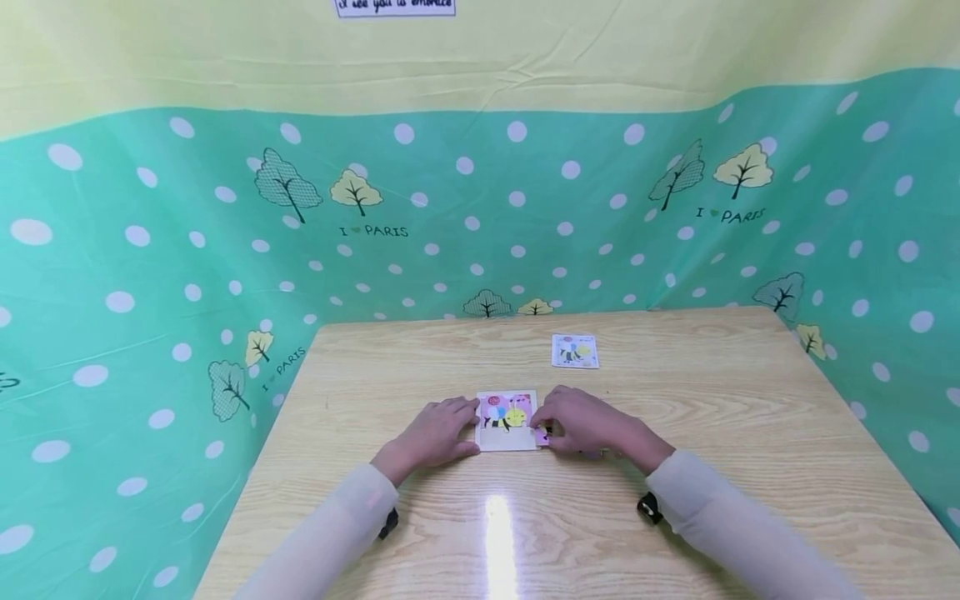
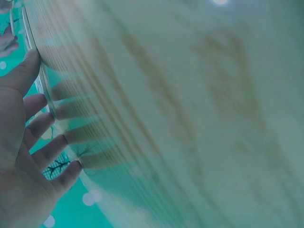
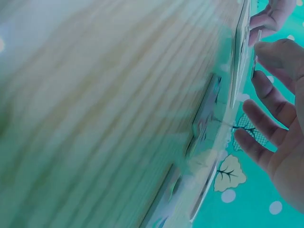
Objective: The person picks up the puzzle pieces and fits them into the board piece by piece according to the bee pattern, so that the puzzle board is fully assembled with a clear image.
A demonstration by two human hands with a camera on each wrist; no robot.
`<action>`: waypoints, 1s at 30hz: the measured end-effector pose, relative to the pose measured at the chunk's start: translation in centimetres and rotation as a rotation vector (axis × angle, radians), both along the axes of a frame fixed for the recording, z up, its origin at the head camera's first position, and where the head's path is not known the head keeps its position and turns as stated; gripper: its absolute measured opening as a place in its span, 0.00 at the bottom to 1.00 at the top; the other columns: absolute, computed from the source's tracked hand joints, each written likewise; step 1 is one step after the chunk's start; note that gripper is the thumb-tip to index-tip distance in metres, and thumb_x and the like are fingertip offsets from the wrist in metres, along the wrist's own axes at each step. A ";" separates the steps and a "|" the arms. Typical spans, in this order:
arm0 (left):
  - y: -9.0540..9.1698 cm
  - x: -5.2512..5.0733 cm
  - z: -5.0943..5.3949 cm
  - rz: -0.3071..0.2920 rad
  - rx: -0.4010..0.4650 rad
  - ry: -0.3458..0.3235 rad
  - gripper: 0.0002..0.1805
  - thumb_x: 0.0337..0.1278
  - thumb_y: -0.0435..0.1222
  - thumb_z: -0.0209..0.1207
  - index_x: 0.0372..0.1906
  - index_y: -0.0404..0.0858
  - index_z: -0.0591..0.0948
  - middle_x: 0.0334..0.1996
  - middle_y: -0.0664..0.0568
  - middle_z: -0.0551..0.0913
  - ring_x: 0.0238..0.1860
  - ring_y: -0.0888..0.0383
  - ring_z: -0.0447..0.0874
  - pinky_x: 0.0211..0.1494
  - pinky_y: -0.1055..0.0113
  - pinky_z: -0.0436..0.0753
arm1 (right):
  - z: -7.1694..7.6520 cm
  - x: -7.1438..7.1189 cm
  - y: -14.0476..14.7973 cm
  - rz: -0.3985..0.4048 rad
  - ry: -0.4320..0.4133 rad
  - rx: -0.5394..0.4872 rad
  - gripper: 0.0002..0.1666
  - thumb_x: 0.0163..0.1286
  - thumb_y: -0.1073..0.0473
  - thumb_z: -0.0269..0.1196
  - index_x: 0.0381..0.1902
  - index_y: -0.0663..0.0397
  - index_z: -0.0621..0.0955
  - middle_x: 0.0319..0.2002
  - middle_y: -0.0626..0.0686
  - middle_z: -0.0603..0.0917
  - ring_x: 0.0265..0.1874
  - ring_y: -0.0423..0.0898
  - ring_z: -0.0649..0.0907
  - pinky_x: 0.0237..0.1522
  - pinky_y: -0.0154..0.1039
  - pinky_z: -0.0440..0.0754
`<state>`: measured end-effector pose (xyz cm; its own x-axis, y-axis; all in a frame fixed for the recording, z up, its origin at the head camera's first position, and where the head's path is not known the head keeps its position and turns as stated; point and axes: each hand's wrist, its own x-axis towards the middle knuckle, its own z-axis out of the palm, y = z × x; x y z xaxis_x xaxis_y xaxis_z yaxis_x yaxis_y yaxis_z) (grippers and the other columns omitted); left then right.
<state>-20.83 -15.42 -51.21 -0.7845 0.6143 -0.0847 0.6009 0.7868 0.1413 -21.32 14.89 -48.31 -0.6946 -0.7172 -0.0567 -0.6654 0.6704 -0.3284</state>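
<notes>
A white-framed puzzle board (image 1: pixel 507 440) lies flat, bee picture pieces (image 1: pixel 495 412) across its upper part and a bare pale strip below. My left hand (image 1: pixel 441 433) rests at the board's left edge; in the left wrist view the fingers of the left hand (image 2: pixel 35 152) are spread and fairly straight. Over the board's right edge is my right hand (image 1: pixel 583 421). The right wrist view shows the right hand (image 3: pixel 282 109) pinching a thin puzzle piece (image 3: pixel 255 65) between thumb and forefinger. Another pink piece (image 1: pixel 543 437) shows beside the board, partly under that hand.
A square card with a bee picture (image 1: pixel 575 352) lies farther back on the wooden table (image 1: pixel 420 358). Loose pieces (image 3: pixel 206 114) lie near the right hand, partly hidden in the head view. A green dotted cloth (image 1: pixel 517 225) hangs behind the table.
</notes>
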 end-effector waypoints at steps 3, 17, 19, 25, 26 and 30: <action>0.0 -0.1 -0.2 -0.001 -0.004 0.008 0.31 0.64 0.59 0.61 0.63 0.45 0.80 0.75 0.48 0.71 0.75 0.45 0.69 0.71 0.42 0.75 | 0.0 -0.1 -0.6 0.014 0.005 -0.012 0.18 0.64 0.53 0.71 0.52 0.43 0.88 0.46 0.41 0.88 0.49 0.42 0.80 0.58 0.45 0.80; -0.1 -0.2 -0.4 -0.006 0.003 0.020 0.30 0.63 0.60 0.61 0.61 0.45 0.81 0.74 0.49 0.72 0.74 0.45 0.70 0.70 0.43 0.76 | -0.3 -0.9 -3.3 0.061 0.026 -0.010 0.18 0.63 0.54 0.71 0.52 0.43 0.88 0.49 0.41 0.89 0.53 0.44 0.81 0.60 0.45 0.80; -0.1 -0.2 -0.4 -0.007 0.004 0.024 0.30 0.63 0.60 0.61 0.61 0.45 0.81 0.74 0.49 0.72 0.74 0.45 0.71 0.70 0.43 0.76 | -0.3 -0.9 -3.6 0.057 0.019 -0.009 0.18 0.64 0.53 0.70 0.53 0.42 0.88 0.49 0.41 0.88 0.54 0.44 0.81 0.60 0.45 0.80; -0.1 -0.3 -0.5 -0.010 0.005 0.025 0.30 0.63 0.60 0.62 0.61 0.45 0.81 0.74 0.49 0.72 0.73 0.45 0.71 0.69 0.43 0.77 | -0.3 -0.9 -4.3 0.050 0.006 -0.015 0.18 0.63 0.54 0.70 0.52 0.43 0.88 0.45 0.41 0.88 0.51 0.43 0.80 0.60 0.45 0.80; -0.1 -0.3 -0.4 -0.009 0.005 0.023 0.30 0.63 0.60 0.62 0.61 0.45 0.81 0.74 0.48 0.72 0.74 0.45 0.71 0.69 0.43 0.77 | -0.3 -0.9 -4.4 0.051 0.006 -0.016 0.18 0.63 0.54 0.70 0.52 0.43 0.88 0.45 0.41 0.88 0.50 0.43 0.80 0.59 0.45 0.80; -0.1 -0.3 -0.3 -0.002 0.001 0.014 0.30 0.64 0.60 0.61 0.61 0.45 0.81 0.74 0.49 0.72 0.74 0.46 0.70 0.70 0.43 0.76 | -0.6 -1.1 -4.9 0.053 0.011 -0.011 0.18 0.62 0.54 0.70 0.52 0.42 0.88 0.46 0.41 0.89 0.52 0.43 0.80 0.61 0.45 0.79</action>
